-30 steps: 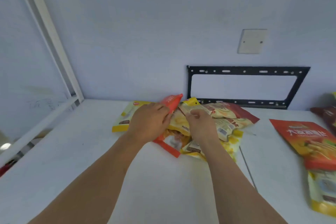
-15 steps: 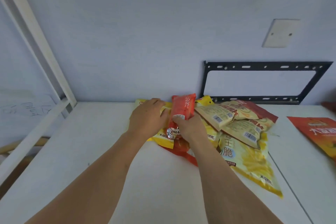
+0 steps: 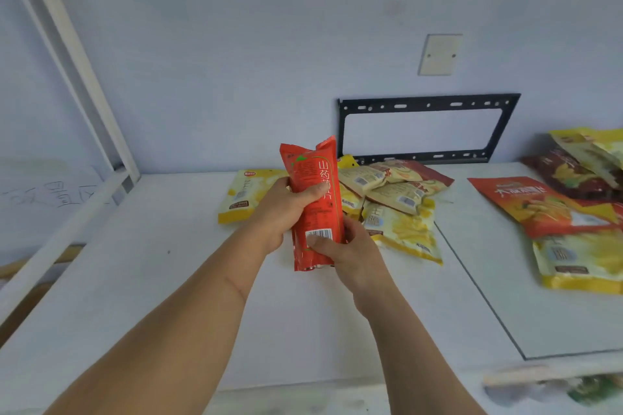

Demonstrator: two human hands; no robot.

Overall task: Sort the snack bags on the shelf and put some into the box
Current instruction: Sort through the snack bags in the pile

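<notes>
Red bag (image 3: pixel 315 202) lifted upright off pile, both hands gripping.

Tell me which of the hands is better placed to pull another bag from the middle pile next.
Probably the right hand: it pinches only the red bag's bottom end, beside the pile. The left hand wraps the bag's middle and can carry it.

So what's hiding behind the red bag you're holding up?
Behind the red bag lies the pile of yellow snack bags on the white shelf. The bag covers the pile's left edge, so what lies there can't be seen.
</notes>
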